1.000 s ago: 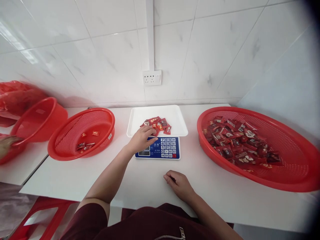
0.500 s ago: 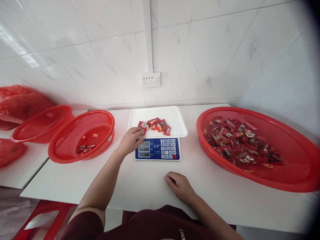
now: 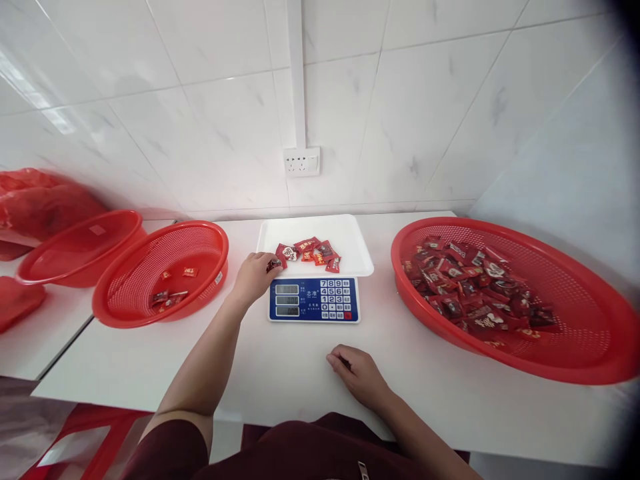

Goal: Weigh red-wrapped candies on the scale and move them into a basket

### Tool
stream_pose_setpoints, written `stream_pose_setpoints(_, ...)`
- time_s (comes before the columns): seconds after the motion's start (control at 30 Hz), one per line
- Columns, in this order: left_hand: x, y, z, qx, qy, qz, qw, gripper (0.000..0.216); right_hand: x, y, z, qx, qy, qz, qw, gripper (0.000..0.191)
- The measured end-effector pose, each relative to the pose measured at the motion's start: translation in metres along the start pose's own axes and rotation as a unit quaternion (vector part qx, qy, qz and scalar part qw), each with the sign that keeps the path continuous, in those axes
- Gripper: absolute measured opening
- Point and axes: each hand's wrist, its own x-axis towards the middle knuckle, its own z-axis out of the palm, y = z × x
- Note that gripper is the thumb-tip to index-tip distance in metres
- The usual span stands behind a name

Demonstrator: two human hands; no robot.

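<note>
My left hand (image 3: 255,277) is at the front left corner of the white scale tray (image 3: 350,230), fingers closed on a small wrapped candy (image 3: 273,265). A small heap of red wrapped candies (image 3: 313,252) lies on the tray. Below it is the blue scale panel (image 3: 314,300) with keypad and displays. My right hand (image 3: 359,373) rests on the white table near its front edge, fingers curled under, with nothing visible in it.
A large red mesh basket (image 3: 575,333) full of wrapped candies sits at the right. A smaller red mesh basket (image 3: 200,233) with a few candies is left of the scale. Further left are a red basin (image 3: 75,247) and red plastic bags (image 3: 40,200). A wall socket (image 3: 301,161) is behind.
My left hand has drawn back leftward from the candy heap to the tray's front left corner, with a candy in its fingers. Another person's hand at the far left has gone from view.
</note>
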Motion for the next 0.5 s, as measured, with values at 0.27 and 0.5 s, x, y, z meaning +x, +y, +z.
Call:
stream_pose_setpoints(0.27, 0.008, 0.009, 0.005, -0.054, 0.02, -0.025, 0.998, 0.014, -0.001, -0.001, 0.0, -0.002, -0.001, -0.003, 1.0, 0.027)
stream_pose_setpoints(0.5, 0.022, 0.031, 0.025, -0.099, 0.034, -0.033, 0.994, 0.009, -0.001, -0.003, -0.001, 0.003, 0.005, 0.0, 1.0, 0.026)
